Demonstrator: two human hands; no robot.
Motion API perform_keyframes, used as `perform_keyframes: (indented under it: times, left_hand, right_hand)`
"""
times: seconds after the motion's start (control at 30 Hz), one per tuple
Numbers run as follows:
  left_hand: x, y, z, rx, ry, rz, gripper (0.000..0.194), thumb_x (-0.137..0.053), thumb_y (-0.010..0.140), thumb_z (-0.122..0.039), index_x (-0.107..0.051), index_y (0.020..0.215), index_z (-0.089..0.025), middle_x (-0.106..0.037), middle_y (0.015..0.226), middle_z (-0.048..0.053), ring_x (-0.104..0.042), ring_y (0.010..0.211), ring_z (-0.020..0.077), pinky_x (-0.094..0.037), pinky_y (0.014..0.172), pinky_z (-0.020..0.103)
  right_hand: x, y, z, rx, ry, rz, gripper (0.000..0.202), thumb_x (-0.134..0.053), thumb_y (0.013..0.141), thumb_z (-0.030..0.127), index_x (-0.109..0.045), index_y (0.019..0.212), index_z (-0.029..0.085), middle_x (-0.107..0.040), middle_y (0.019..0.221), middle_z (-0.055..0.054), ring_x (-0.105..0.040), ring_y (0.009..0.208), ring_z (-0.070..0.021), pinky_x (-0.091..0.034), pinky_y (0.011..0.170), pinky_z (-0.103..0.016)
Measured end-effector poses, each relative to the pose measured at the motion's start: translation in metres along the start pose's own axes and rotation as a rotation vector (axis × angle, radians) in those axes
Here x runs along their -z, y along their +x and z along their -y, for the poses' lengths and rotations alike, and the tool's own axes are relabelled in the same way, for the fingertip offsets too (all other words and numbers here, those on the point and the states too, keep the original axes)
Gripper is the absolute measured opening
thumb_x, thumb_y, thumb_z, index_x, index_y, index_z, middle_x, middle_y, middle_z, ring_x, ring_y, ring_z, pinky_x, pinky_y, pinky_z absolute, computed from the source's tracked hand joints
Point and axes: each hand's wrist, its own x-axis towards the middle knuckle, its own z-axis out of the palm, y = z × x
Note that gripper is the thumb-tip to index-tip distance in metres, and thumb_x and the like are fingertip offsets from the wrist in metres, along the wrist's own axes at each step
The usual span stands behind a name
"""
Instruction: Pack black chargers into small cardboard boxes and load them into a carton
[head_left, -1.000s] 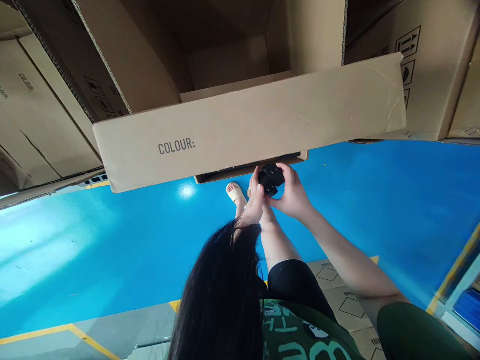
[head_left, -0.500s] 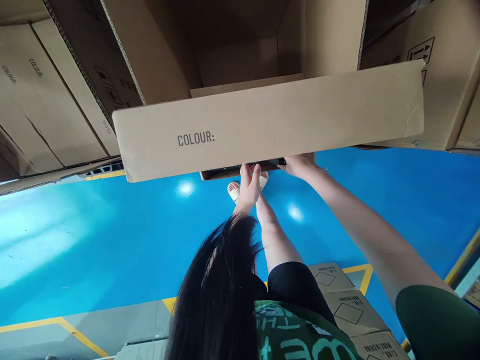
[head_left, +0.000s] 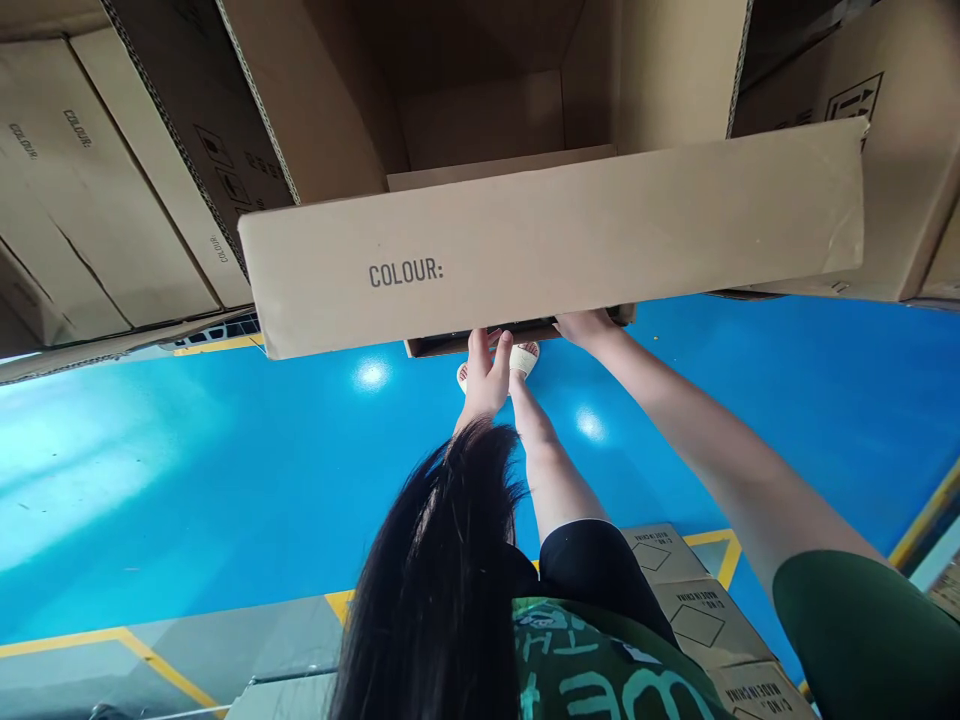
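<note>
An open cardboard box (head_left: 480, 115) stands at the top centre, and its long front flap (head_left: 600, 230), printed "COLOUR:", hangs toward me. Below the flap's lower edge shows part of a shallow cardboard tray (head_left: 442, 345) with something dark in it. My left hand (head_left: 486, 368) is at the tray's near edge, thumb and a finger raised apart, the other fingertips hidden. My right hand (head_left: 589, 328) reaches under the flap at the tray's right part; its fingers are hidden there, so its grip cannot be made out.
More cardboard boxes stand at the left (head_left: 97, 190) and at the right (head_left: 892, 170). Several flat printed cartons (head_left: 701, 610) lie at the lower right beside my legs. The blue floor (head_left: 225, 480) has yellow lines. Long dark hair hangs across the lower middle.
Both hands have shifted slightly left along the tray. The flap and the boxes appear a little further right in the view.
</note>
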Motion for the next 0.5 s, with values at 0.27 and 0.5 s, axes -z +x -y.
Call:
perform_keyframes:
  times: [0.27,0.5]
  left_hand:
    - [0.032,0.007,-0.097,-0.234,-0.206,-0.154,0.047,-0.067,0.082,-0.062,-0.061,0.116,-0.029,-0.065,0.114,0.003,-0.053,0.132,0.0270,-0.043,0.114,0.046]
    - [0.039,0.036,-0.161,-0.405,-0.235,-0.025,0.031,-0.073,0.081,-0.056,-0.064,0.106,-0.039,-0.068,0.104,-0.002,-0.059,0.125,0.0261,-0.055,0.103,0.044]
  right_hand:
    - [0.011,-0.003,0.000,-0.002,-0.120,0.005,0.063,-0.055,0.092,0.041,-0.045,0.145,0.009,-0.053,0.141,-0.022,-0.042,0.137,-0.0415,-0.033,0.114,-0.062]
    - [0.030,0.040,0.022,-0.325,-0.071,-0.087,0.060,-0.037,0.099,0.039,-0.032,0.148,0.004,-0.066,0.116,-0.024,-0.065,0.104,-0.0370,-0.052,0.088,-0.048]
